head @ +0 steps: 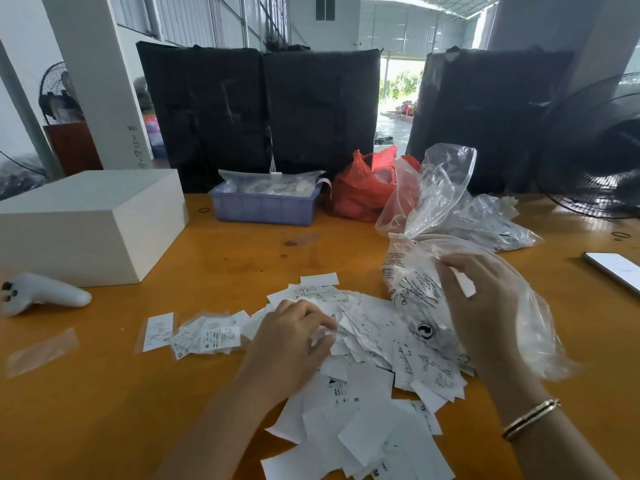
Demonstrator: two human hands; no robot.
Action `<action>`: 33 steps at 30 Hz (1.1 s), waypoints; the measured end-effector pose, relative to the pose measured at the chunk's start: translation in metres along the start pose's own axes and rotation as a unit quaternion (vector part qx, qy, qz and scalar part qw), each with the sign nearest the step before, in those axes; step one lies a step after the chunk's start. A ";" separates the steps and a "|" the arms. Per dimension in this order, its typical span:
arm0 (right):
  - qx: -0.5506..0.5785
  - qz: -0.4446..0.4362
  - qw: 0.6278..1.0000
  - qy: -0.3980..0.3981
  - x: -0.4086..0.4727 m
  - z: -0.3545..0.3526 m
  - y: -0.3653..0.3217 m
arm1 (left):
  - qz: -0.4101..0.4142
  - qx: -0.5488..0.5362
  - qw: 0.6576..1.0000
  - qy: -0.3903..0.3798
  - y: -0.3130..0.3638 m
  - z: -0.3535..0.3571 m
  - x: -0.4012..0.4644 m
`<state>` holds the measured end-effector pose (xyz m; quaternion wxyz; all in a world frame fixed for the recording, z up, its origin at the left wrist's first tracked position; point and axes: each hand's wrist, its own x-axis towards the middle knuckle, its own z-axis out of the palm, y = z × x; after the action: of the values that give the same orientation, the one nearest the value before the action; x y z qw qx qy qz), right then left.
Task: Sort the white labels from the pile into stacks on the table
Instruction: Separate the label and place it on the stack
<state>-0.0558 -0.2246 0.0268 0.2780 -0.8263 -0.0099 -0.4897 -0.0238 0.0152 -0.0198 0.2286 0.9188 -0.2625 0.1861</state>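
Left hand (pixel 294 336) pinches labels at the left edge of the pile (pixel 374 368) near the table's (pixel 104 393) front edge, small stacks (pixel 194 332) just left; right hand (pixel 485 306) grips the clear bag (pixel 433 271).

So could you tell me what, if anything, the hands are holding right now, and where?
The right hand pinches a single white label by its upper end, in front of the clear plastic bag. The left hand is curled over the label pile, gripping labels at its fingertips.

Left hand (pixel 292 336) fingertips blurry. Phone (pixel 614 270) cut off at right edge. Label pile (pixel 367 393) print too small to read.
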 end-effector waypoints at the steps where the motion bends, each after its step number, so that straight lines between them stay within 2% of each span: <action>1: 0.084 0.038 0.995 -0.044 -0.001 0.003 -0.010 | -0.010 -0.016 1.000 -0.002 0.002 -0.001 0.001; 2: 0.166 0.105 0.974 -0.113 -0.004 0.007 -0.022 | -0.021 -0.049 0.999 -0.006 0.004 -0.003 0.001; 4: 0.268 0.218 0.901 -0.262 -0.013 0.018 -0.042 | -0.051 -0.177 0.983 -0.006 0.010 -0.009 0.001; 6: 0.297 0.241 0.858 -0.344 -0.024 0.027 -0.051 | -0.098 -0.328 0.939 -0.020 0.014 -0.016 0.000; 8: 0.289 0.222 0.852 -0.375 -0.031 0.032 -0.057 | -0.126 -0.417 0.899 -0.043 0.016 -0.021 0.000; 10: 0.262 0.197 0.856 -0.399 -0.035 0.034 -0.059 | -0.133 -0.436 0.889 -0.052 0.017 -0.024 0.002; 14: 0.249 0.188 0.859 -0.406 -0.037 0.035 -0.062 | -0.159 -0.419 0.894 -0.002 0.017 -0.022 0.005; 19: 0.282 0.230 0.858 -0.363 -0.038 0.039 -0.059 | -0.173 -0.427 0.888 0.008 0.019 -0.023 0.004; 26: 0.413 0.318 0.787 -0.329 -0.039 0.039 -0.056 | -0.144 -0.421 0.896 -0.018 0.020 -0.024 0.004; 33: 0.397 0.299 0.803 -0.330 -0.038 0.040 -0.054 | -0.149 -0.398 0.905 0.005 0.016 -0.017 0.004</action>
<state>-0.0596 -0.1503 0.0054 0.6943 -0.7173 -0.0472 -0.0338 -0.0339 0.0103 0.0009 0.6014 0.7791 -0.1736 0.0351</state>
